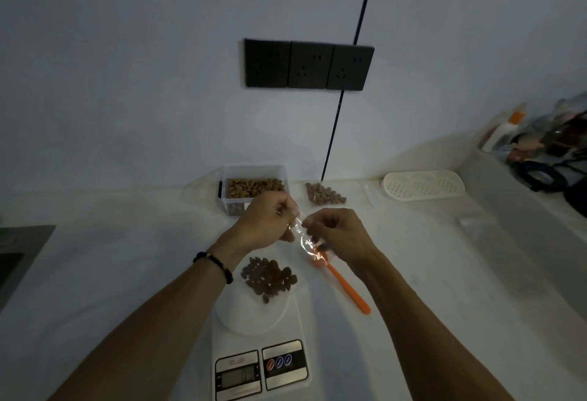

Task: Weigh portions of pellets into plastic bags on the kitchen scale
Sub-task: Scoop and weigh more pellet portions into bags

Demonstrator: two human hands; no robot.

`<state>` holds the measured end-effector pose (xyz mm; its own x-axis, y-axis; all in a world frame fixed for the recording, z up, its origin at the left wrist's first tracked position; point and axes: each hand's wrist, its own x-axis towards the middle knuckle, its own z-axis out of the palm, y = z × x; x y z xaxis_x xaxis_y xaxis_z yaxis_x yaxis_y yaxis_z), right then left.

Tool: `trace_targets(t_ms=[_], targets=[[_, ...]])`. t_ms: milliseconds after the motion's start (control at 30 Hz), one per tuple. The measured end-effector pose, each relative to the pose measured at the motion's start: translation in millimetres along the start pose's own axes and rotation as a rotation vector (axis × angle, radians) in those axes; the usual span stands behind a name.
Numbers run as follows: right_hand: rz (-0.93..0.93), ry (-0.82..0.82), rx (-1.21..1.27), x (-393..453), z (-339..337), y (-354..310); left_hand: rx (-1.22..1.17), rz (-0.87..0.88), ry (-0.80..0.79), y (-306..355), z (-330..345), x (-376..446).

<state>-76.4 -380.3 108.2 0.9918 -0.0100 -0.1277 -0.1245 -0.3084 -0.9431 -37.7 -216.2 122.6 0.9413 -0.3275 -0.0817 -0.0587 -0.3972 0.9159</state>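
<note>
That clear plastic bag point(303, 235) is crinkly and see-through, catching a bit of glare, and you've got it up in the air just past the scale point(259, 330). Your left hand point(270, 221) pinches its top edge with curled fingers, and your right hand point(336, 230) pinches the other side, fingers bent tight. A pile of brown pellets point(270, 277) sits on the scale's platter, with the orange spoon point(344, 286) just beside it on the counter point(413, 273).
</note>
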Motion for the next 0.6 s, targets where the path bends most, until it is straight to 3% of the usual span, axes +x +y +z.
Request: trace_targets(t_ms=[100, 267, 467, 600], targets=[[0.043, 0.044, 0.111, -6, -7, 3, -0.078, -0.014, 0.068, 6, 0, -3], [-0.012, 0.059, 0.056, -8, -14, -7, -0.152, -0.031, -0.029, 19, 2, -7], [0.0, 0.065, 0.303, -16, -29, -16, -0.282, 0.035, 0.086, 36, 4, -3], [-0.023, 0.102, 0.186, -15, -37, -19, -0.236, 0.028, 0.037, 41, 3, 1]])
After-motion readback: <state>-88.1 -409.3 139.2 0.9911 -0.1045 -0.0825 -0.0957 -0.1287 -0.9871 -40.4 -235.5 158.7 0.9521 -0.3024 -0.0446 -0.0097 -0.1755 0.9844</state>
